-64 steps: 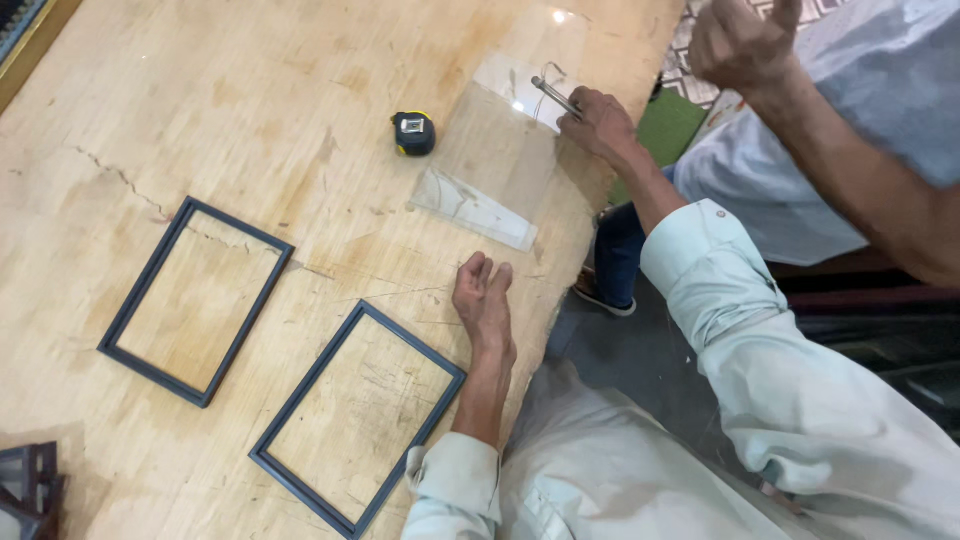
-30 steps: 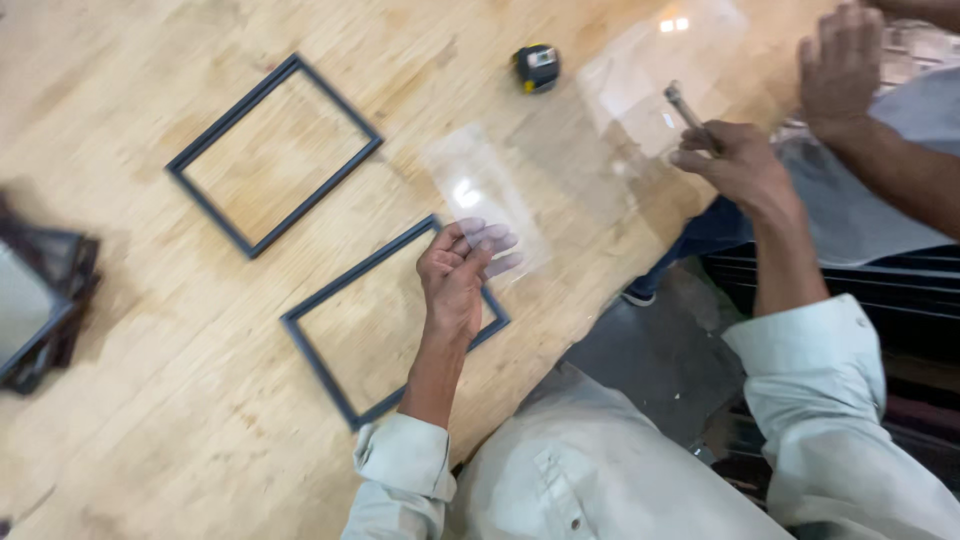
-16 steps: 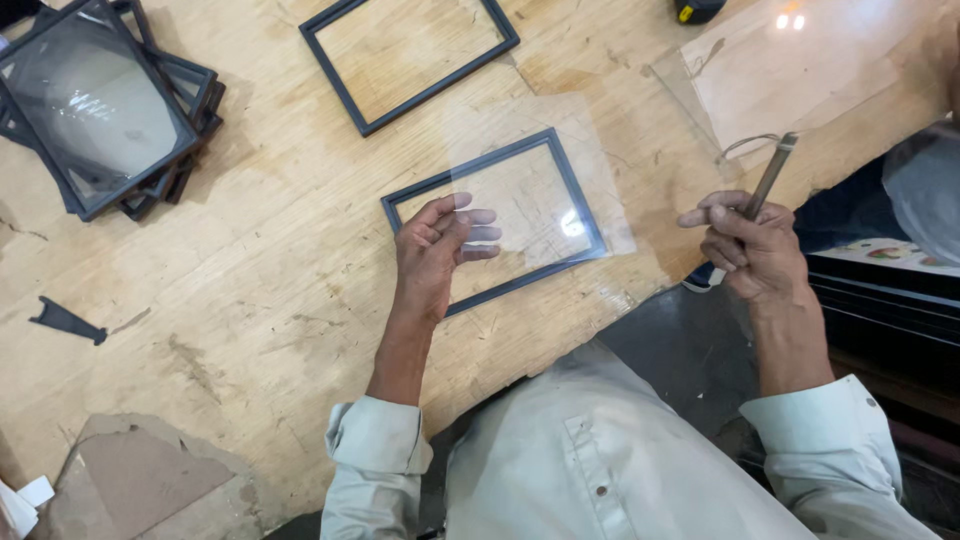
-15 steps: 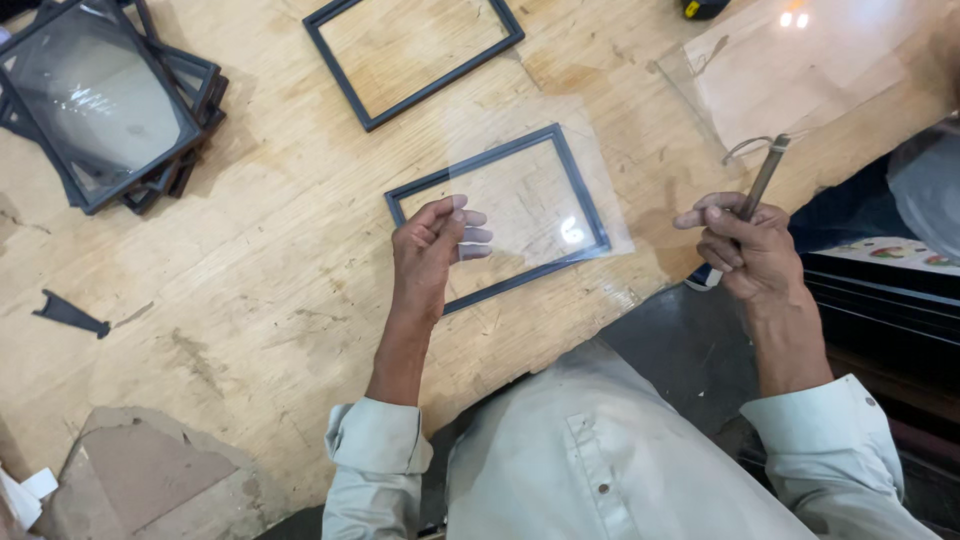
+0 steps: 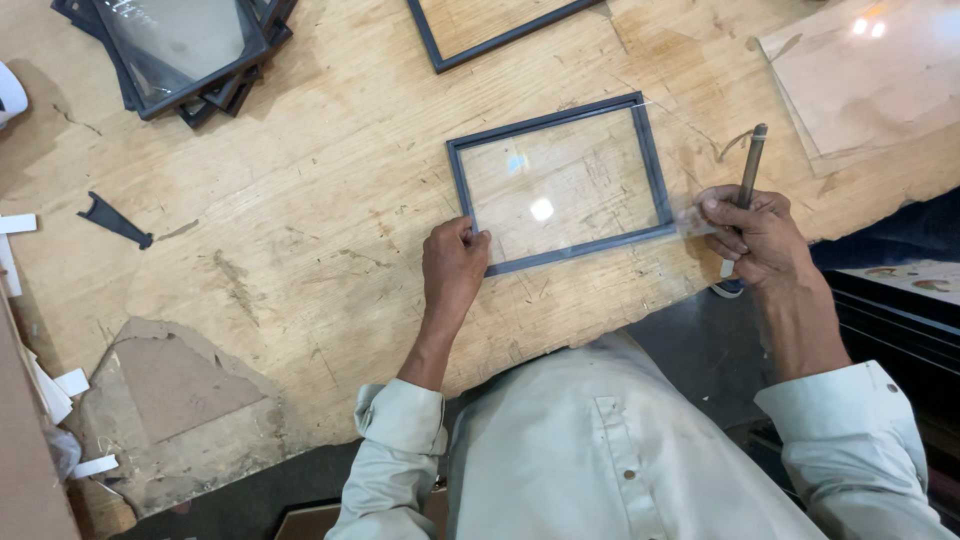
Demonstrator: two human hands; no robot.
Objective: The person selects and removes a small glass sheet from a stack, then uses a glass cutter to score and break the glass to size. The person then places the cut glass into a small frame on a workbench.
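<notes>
A dark rectangular picture frame [image 5: 461,192] lies flat on the worn wooden table [image 5: 300,230] in front of me, with a clear glass pane [image 5: 560,185] resting in it. My left hand [image 5: 452,268] touches the frame's near left corner with its fingertips. My right hand [image 5: 755,235] sits at the frame's near right corner, fingers closed around a thin pen-like glass cutter [image 5: 748,172] that points away from me, while its fingertips touch the pane's edge.
A second empty dark frame [image 5: 480,45] lies farther back. A stack of glazed frames [image 5: 185,50] sits at the far left. A larger glass sheet [image 5: 870,80] lies at the far right. A small black clip [image 5: 115,220] and white scraps [image 5: 20,240] lie left.
The glass pane, held above the frame by my left hand before, now lies in the frame. My left hand has shifted to the frame's corner and my right hand has come to its right edge.
</notes>
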